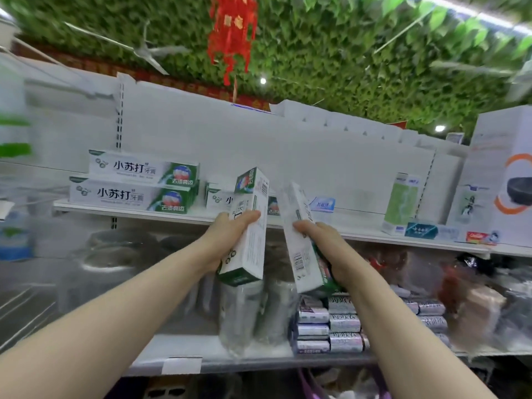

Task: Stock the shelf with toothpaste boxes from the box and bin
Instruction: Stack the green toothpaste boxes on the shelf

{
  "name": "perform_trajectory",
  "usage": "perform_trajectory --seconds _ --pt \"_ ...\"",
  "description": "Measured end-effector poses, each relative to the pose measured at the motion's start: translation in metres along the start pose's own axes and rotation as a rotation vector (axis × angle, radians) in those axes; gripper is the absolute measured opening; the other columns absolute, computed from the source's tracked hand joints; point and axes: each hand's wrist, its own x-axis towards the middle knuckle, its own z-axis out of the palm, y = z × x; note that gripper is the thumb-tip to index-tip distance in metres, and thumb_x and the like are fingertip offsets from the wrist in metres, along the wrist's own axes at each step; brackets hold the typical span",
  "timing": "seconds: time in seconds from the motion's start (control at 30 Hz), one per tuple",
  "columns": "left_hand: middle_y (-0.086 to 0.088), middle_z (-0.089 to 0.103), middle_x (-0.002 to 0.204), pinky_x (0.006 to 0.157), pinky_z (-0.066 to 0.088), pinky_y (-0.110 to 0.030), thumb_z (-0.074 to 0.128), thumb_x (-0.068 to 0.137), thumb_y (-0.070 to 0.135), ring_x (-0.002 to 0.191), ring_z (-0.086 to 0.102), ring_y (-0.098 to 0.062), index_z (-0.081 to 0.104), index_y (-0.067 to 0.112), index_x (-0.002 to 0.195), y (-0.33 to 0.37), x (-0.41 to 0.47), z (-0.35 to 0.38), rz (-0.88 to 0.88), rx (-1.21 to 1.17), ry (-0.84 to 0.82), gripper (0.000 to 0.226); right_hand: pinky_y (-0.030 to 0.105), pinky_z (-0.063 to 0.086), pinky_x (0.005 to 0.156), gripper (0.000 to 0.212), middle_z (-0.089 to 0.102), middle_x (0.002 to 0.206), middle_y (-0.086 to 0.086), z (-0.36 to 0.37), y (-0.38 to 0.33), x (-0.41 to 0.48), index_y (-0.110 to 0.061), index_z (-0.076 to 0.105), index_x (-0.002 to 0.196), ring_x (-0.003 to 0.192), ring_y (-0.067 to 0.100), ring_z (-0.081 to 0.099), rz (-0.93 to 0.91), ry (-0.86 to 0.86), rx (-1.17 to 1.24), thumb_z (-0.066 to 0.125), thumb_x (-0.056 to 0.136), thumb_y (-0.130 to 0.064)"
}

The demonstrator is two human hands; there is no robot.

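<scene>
My left hand [230, 234] grips a white and green toothpaste box [250, 226], held nearly upright in front of the white shelf [144, 211]. My right hand [319, 243] grips a second toothpaste box [299, 240], tilted with its top leaning left. Both boxes hover just before the shelf's front edge. On the shelf at left lie two stacked toothpaste boxes [135, 185]. Another such box [220, 197] stands behind the one in my left hand, partly hidden.
A tall green and white carton [403, 203] and small flat packs [423, 230] stand on the shelf's right part. A large white appliance box [506, 180] is at far right. The lower shelf holds clear jars [244, 312] and stacked silver packs [331, 323].
</scene>
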Motion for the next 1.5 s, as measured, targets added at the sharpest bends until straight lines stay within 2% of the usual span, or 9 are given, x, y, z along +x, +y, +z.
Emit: perform_trajectory --seconds 0.1,0.23,0.33,0.4,0.57,0.73,1.0,1.2,1.5 --pt "-0.014 0.072 0.1 0.056 0.054 -0.029 0.063 0.088 0.044 0.077 0.073 -0.026 0.051 0.005 0.125 0.009 0.007 -0.004 0.01 0.007 -0.013 0.055 0.046 0.054 0.087 0.024 0.071 0.079 0.006 0.003 -0.013 0.01 -0.014 0.066 0.101 0.078 0.029 0.066 0.042 0.013 0.118 0.054 0.093 -0.032" --pt "-0.008 0.073 0.082 0.048 0.05 -0.024 0.059 0.092 0.042 0.064 0.072 -0.021 0.057 0.004 0.118 0.016 0.009 -0.004 0.021 0.027 -0.028 0.046 0.025 0.053 0.053 0.03 0.067 0.07 0.005 0.002 -0.026 0.014 -0.014 0.062 0.107 0.055 0.02 0.064 0.13 -0.037 0.244 0.048 0.097 -0.038" --pt "-0.009 0.073 0.088 0.052 0.052 -0.027 0.061 0.09 0.044 0.07 0.072 -0.024 0.059 0.007 0.117 0.015 0.013 -0.002 0.036 0.06 -0.022 0.046 0.043 0.057 0.088 0.051 0.075 0.1 0.014 0.001 -0.028 0.02 -0.016 0.07 0.113 0.089 0.033 0.071 0.119 -0.208 0.277 0.071 0.08 -0.054" --pt "-0.008 0.073 0.086 0.053 0.052 -0.028 0.059 0.092 0.042 0.069 0.072 -0.023 0.061 0.01 0.112 0.015 0.014 -0.002 0.059 0.073 -0.002 0.038 0.05 0.052 0.097 0.062 0.072 0.109 0.018 0.001 -0.029 0.03 -0.015 0.064 0.122 0.092 0.036 0.067 0.103 -0.272 0.207 0.082 0.072 -0.048" --pt "-0.006 0.073 0.084 0.052 0.052 -0.027 0.059 0.093 0.039 0.068 0.072 -0.021 0.061 0.011 0.11 0.016 0.015 -0.007 0.077 0.083 0.081 0.032 0.034 0.058 0.062 0.037 0.075 0.087 0.013 -0.001 -0.033 0.054 -0.011 0.057 0.117 0.064 0.026 0.068 0.011 -0.223 0.034 0.069 0.087 -0.031" --pt "-0.005 0.072 0.08 0.05 0.051 -0.026 0.057 0.094 0.038 0.065 0.071 -0.019 0.061 0.008 0.108 0.016 0.011 -0.013 0.079 0.077 0.171 0.033 0.044 0.062 0.073 0.032 0.074 0.096 0.009 -0.005 -0.033 0.076 -0.017 0.057 0.113 0.076 0.028 0.074 -0.115 -0.153 -0.312 0.069 0.085 -0.028" --pt "-0.012 0.073 0.093 0.056 0.053 -0.03 0.059 0.093 0.037 0.073 0.072 -0.024 0.06 0.007 0.113 0.004 0.006 -0.026 0.073 0.057 0.278 0.036 0.037 0.049 0.084 0.047 0.063 0.119 0.012 0.019 -0.047 0.116 -0.019 0.052 0.134 0.106 0.031 0.057 -0.534 -0.071 -1.055 0.058 0.088 -0.021" --pt "-0.013 0.073 0.096 0.07 0.056 -0.038 0.058 0.094 0.035 0.079 0.071 -0.028 0.064 0.012 0.108 -0.002 0.001 -0.036 0.092 0.08 0.31 0.027 0.036 0.048 0.091 0.046 0.061 0.125 0.016 0.057 -0.028 0.147 -0.034 0.055 0.137 0.113 0.031 0.056 -0.587 -0.035 -1.096 0.048 0.096 -0.015" --pt "-0.011 0.07 0.085 0.057 0.053 -0.03 0.056 0.096 0.033 0.068 0.069 -0.023 0.062 0.01 0.102 -0.009 0.0 -0.04 0.076 0.044 0.21 0.024 0.038 0.041 0.093 0.047 0.061 0.127 0.008 0.07 -0.015 0.154 -0.028 0.056 0.137 0.113 0.029 0.049 -0.73 0.108 -1.139 0.048 0.096 -0.007"
